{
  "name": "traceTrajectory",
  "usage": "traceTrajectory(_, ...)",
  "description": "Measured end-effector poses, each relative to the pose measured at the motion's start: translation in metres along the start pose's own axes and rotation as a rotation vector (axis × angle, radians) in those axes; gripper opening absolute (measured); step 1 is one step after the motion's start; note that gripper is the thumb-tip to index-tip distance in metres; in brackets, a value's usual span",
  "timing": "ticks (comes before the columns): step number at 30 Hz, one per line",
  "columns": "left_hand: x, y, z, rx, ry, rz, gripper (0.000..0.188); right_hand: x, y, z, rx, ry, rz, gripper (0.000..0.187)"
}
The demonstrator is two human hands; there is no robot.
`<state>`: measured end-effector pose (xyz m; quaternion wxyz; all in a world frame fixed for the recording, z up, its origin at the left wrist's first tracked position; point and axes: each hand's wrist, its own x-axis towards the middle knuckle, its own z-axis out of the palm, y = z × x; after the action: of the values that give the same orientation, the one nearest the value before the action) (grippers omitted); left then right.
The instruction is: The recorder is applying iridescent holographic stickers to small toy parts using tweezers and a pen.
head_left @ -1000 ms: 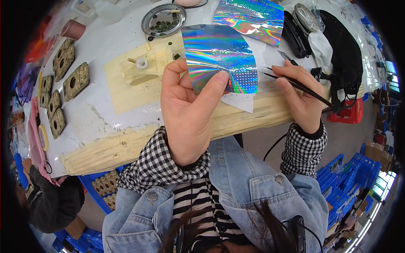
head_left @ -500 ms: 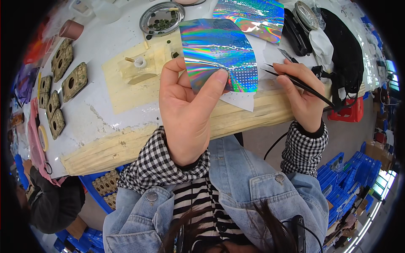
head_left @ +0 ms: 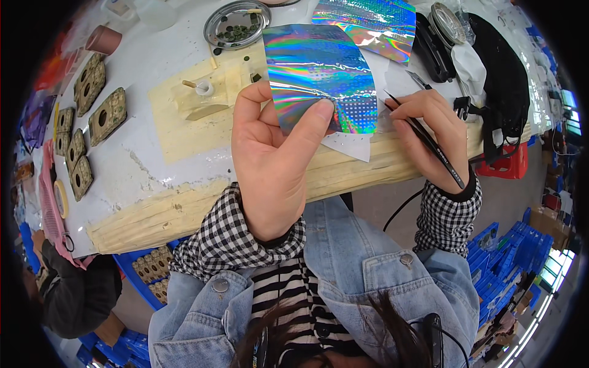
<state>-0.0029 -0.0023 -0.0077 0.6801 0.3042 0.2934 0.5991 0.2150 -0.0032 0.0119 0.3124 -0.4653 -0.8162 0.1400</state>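
My left hand (head_left: 276, 147) grips a shiny holographic sheet (head_left: 319, 67) between thumb and fingers, holding it up over the table's near edge. Small squares in a grid show on the sheet's lower right part, beside my thumb. Black tweezers (head_left: 432, 142) rest in my right hand (head_left: 435, 132), their tips close to the sheet's right edge and apart from it. Under the held sheet, a white paper (head_left: 353, 147) with tiny specks lies on the table. A second holographic sheet (head_left: 383, 27) lies farther back.
Several camouflage-patterned pieces with round holes (head_left: 108, 116) lie at the left. A round metal dish (head_left: 236, 26) holds small dark green bits. A small white cup (head_left: 204, 89) with a stick stands on a yellowish pad. At the right are a black stapler-like tool (head_left: 432, 52) and black cloth (head_left: 500, 67).
My right hand has turned, so the tweezers now point more steeply up and lie closer along the palm. The held sheet has barely shifted.
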Motion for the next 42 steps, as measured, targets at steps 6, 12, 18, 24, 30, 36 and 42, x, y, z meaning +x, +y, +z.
traceTrajectory(6,0.000,0.000,0.000,-0.003,0.004,-0.004,0.034,0.004,-0.005,-0.002,-0.009,-0.059,-0.023,0.014)
traceTrajectory(12,0.000,-0.001,-0.001,-0.008,0.004,0.005,0.034,0.008,-0.012,-0.009,-0.051,-0.142,-0.034,0.009)
traceTrajectory(18,-0.001,0.001,0.002,0.006,0.028,-0.002,0.034,0.006,-0.008,-0.010,0.040,-0.121,0.014,0.009)
traceTrajectory(24,0.001,0.002,0.002,-0.039,0.004,-0.045,0.035,-0.005,-0.007,-0.020,0.126,0.051,0.070,0.021)
traceTrajectory(30,0.001,0.002,0.003,-0.042,-0.011,-0.086,0.036,-0.013,-0.031,0.005,0.443,0.372,0.100,0.038)
traceTrajectory(36,-0.001,0.006,0.007,-0.049,-0.022,-0.108,0.027,-0.008,-0.041,0.020,0.394,0.379,-0.015,0.035)
traceTrajectory(42,-0.001,0.005,0.005,-0.022,-0.034,-0.108,0.024,0.002,-0.054,0.017,0.171,0.284,-0.081,0.042)
